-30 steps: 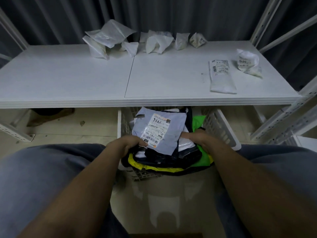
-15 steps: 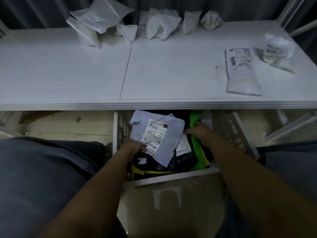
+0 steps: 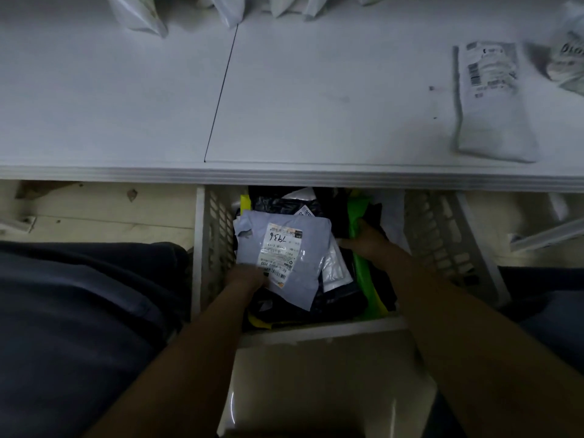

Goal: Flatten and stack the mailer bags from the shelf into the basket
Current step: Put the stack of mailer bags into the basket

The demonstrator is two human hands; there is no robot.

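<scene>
A white slatted basket (image 3: 215,248) stands on the floor under the shelf edge, holding a stack of flattened mailer bags. On top lies a pale lilac mailer (image 3: 313,241) with a white label. My left hand (image 3: 249,275) presses on its near left corner. My right hand (image 3: 363,240) rests on the green and black bags (image 3: 363,279) at the stack's right side. Whether either hand grips a bag is unclear. A flat white mailer (image 3: 493,121) lies on the shelf at the right; a crumpled one (image 3: 568,58) sits beyond it.
The white shelf board (image 3: 284,105) spans the upper view, with several crumpled white mailers (image 3: 142,11) along its back edge. My knees in dark trousers (image 3: 79,311) flank the basket. Pale wooden floor (image 3: 94,207) shows beneath the shelf.
The stack with the lilac mailer has gone down into the basket. My head has tilted down and closer. My right hand has slid to the green bag at the right.
</scene>
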